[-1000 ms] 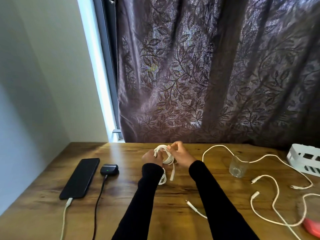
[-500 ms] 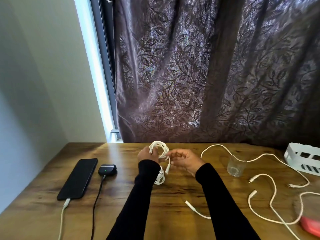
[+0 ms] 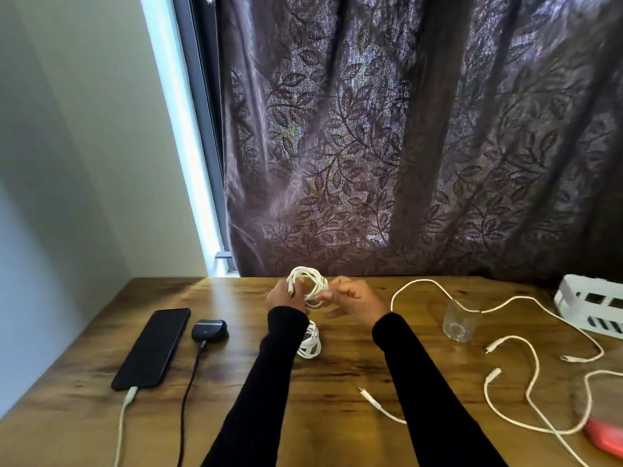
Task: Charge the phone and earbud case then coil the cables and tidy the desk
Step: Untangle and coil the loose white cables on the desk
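A white coiled cable (image 3: 308, 281) is held up above the middle of the wooden desk (image 3: 337, 372). My left hand (image 3: 283, 298) grips one side of the coil. My right hand (image 3: 354, 299) pinches the cable at the coil's right side. A second white coil (image 3: 310, 343) lies on the desk beside my left sleeve. At the left a black phone (image 3: 153, 347) lies flat with a white cable (image 3: 123, 416) plugged in. Beside it sits a dark earbud case (image 3: 209, 330) with a black cable (image 3: 188, 392) plugged in.
Loose white cables (image 3: 526, 392) sprawl over the right half of the desk, one end (image 3: 371, 397) near my right sleeve. A clear glass (image 3: 460, 320) stands right of my hands. A white slotted basket (image 3: 593, 305) sits at the far right, a red object (image 3: 606, 436) at the bottom right.
My hands with the coil rose slightly off the desk. The right hand let its grip go, drew back, then came in again and pinched the cable at the coil.
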